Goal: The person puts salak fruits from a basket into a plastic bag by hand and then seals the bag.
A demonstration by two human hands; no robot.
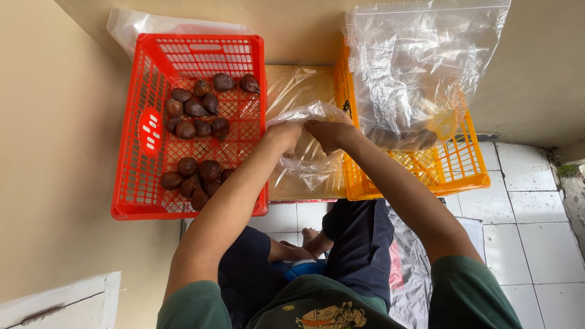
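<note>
Clear bag (308,161) pinched at mouth by both hands, left hand (284,135) and right hand (329,133), between red crate (131,183) and orange crate (359,183). Spread mouth evenly, grip film firmly. Brown fruit (195,109) along red crate's far and near sides.

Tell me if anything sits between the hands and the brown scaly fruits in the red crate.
Nothing visible blocks that stretch. Both the left hand and right hand pinch a small clear plastic bag just right of the red crate. The fruits lie uncovered in it; only its low right wall stands between.
</note>
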